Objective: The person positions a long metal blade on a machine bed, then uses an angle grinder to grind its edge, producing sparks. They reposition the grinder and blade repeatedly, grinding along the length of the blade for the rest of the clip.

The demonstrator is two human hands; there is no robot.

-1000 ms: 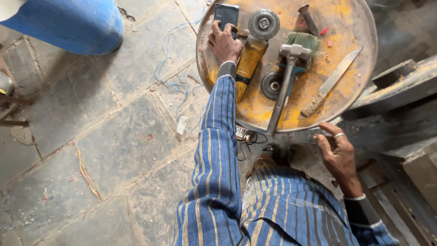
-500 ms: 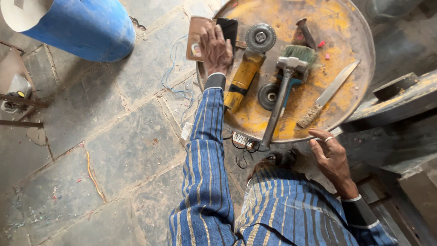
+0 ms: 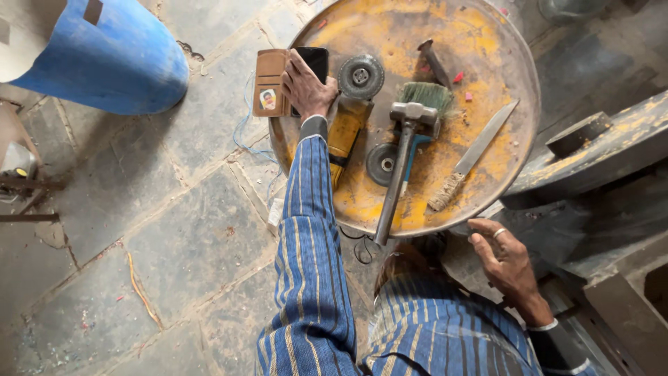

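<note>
My left hand (image 3: pixel 304 86) reaches out in a blue striped sleeve and rests on a black phone (image 3: pixel 314 61) in an open brown flip case (image 3: pixel 268 83) at the left rim of a round yellow drum top (image 3: pixel 487 83). Right beside that hand lies a yellow angle grinder (image 3: pixel 351 115) with its disc up. A hammer (image 3: pixel 401 163), a green-bristled brush (image 3: pixel 426 97), a loose grinding disc (image 3: pixel 381 163) and a flat blade with a wrapped handle (image 3: pixel 470 157) lie on the drum. My right hand (image 3: pixel 506 261) hovers open just below the drum's near rim, holding nothing.
A blue plastic barrel (image 3: pixel 104 59) lies at the upper left on the stone slab floor (image 3: pixel 174 230). Yellow-stained metal beams (image 3: pixel 598 150) and steel sections (image 3: pixel 626 313) crowd the right side. A thin cable (image 3: pixel 247 136) trails off the drum's left edge.
My left hand slid from the grinder's handle to the phone, and the brown case now lies open under it. My right hand stayed below the drum. The camera view shifted slightly.
</note>
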